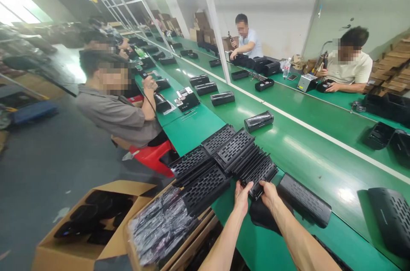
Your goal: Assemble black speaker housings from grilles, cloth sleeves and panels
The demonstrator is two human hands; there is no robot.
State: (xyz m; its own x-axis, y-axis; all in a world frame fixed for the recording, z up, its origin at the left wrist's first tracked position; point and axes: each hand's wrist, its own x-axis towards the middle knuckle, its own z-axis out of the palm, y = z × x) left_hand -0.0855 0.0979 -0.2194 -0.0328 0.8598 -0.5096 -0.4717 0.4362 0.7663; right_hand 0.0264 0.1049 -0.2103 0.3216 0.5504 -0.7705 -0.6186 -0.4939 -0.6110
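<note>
Over the bench [259, 245], gripping a panel [261, 172] by its near end with half-curled left hand [241, 198] and right hand [269, 194], probably for an even hold; right by the stack [233, 148], likely just handier.

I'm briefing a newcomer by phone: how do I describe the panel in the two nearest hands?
Find the green bench, then the spread of black panels along it. At that spread's right end in the picture is the slotted panel. It alone has the left hand and right hand at its near end.
</note>
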